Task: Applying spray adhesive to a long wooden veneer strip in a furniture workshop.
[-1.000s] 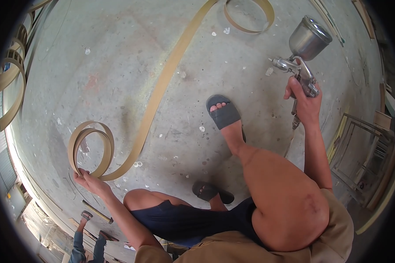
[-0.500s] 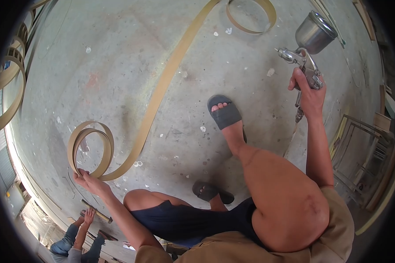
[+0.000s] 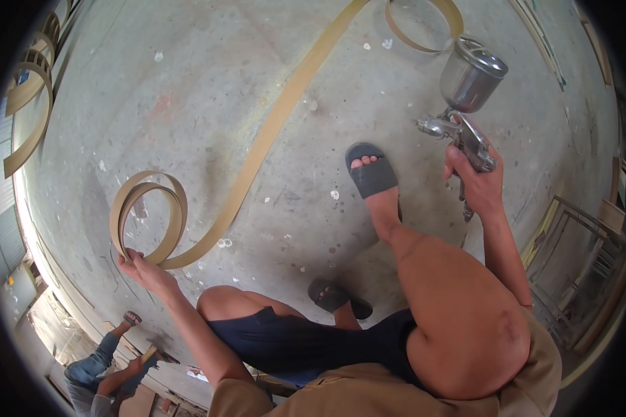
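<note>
A long tan strip (image 3: 263, 142) stretches across the concrete floor and curls into loose loops at both ends. At its near left end, my left hand (image 3: 148, 270) is closed on the bottom of the coil (image 3: 177, 226), thumb and fingers pinching the band. On the right, my right hand (image 3: 478, 179) wraps round the handle of a metal spray gun (image 3: 466, 139). Its silver paint cup (image 3: 473, 75) sits on top, and the nozzle points left over the floor. A hose fitting (image 3: 468, 211) shows below the grip.
More curled tan strips (image 3: 33, 118) stand at the far left. A metal frame (image 3: 570, 250) leans at the right. Another person (image 3: 96, 372) crouches at the lower left, holding a wooden piece. My sandalled foot (image 3: 372, 172) is between the strip and the gun.
The spray gun has come left and nearer to me, still in my right hand. My left hand keeps its hold on the coil. The other person's hand and wooden piece have shifted.
</note>
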`<action>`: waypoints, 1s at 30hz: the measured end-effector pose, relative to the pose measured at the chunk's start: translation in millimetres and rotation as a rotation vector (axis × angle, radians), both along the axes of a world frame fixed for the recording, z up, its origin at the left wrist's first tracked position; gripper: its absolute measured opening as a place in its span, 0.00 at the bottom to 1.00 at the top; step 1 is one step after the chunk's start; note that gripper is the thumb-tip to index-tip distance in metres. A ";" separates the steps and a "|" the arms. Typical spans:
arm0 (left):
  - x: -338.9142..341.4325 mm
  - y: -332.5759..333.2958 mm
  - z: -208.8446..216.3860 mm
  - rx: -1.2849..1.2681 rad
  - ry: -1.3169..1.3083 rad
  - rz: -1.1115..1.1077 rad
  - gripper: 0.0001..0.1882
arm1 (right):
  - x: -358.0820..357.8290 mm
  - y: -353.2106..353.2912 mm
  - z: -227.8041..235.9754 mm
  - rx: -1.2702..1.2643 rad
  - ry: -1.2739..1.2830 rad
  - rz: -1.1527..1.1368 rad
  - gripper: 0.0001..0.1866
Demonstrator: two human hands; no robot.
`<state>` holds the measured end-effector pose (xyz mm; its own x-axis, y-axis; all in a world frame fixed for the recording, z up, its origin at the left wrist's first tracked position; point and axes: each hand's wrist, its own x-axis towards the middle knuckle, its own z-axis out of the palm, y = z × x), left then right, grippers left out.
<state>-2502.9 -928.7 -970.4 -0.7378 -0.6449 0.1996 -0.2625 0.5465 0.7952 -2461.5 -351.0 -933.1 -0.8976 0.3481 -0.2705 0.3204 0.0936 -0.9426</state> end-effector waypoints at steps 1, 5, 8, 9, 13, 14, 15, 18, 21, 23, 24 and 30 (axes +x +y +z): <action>0.3 -2.6 -1.6 -0.002 0.012 -0.015 0.14 | 0.9 -2.4 -0.3 -0.008 -0.001 0.007 0.26; -1.5 -1.1 0.5 0.015 0.002 -0.013 0.12 | 4.3 -10.0 1.1 -0.038 -0.063 0.056 0.27; -1.7 1.4 1.1 0.011 0.008 -0.007 0.12 | 5.4 -17.4 2.0 -0.064 -0.111 0.092 0.28; -1.8 4.6 2.0 0.021 0.012 -0.016 0.12 | 5.4 -19.6 3.1 -0.061 -0.137 0.106 0.28; 0.7 4.2 7.5 0.010 0.006 0.000 0.13 | 6.3 -30.7 -1.3 -0.110 -0.161 0.163 0.28; 0.0 4.8 6.8 0.006 0.004 0.009 0.13 | 5.6 -33.0 0.7 -0.123 -0.177 0.184 0.28; -1.0 5.0 6.1 0.006 -0.001 0.014 0.13 | 5.0 -35.3 2.1 -0.136 -0.194 0.206 0.28; -2.3 6.4 4.1 0.005 -0.008 0.023 0.12 | 5.3 -42.0 2.2 -0.185 -0.232 0.248 0.27; -1.1 5.0 4.4 0.038 0.007 0.008 0.12 | 4.9 -48.5 0.6 -0.208 -0.253 0.331 0.27; 0.1 1.5 4.5 0.024 0.007 0.010 0.12 | 1.0 -55.6 5.2 -0.230 -0.282 0.366 0.27; 0.7 0.0 5.2 0.014 0.009 0.007 0.13 | -0.9 -58.8 6.9 -0.248 -0.309 0.396 0.27; 0.0 1.9 4.3 0.010 0.001 -0.006 0.13 | -8.0 -69.7 9.5 -0.230 -0.318 0.536 0.26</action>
<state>-2502.8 -926.9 -966.1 -0.7412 -0.6427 0.1937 -0.2586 0.5398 0.8011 -2469.4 -420.7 -923.7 -0.7944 -0.2225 -0.5651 0.5517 0.1246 -0.8247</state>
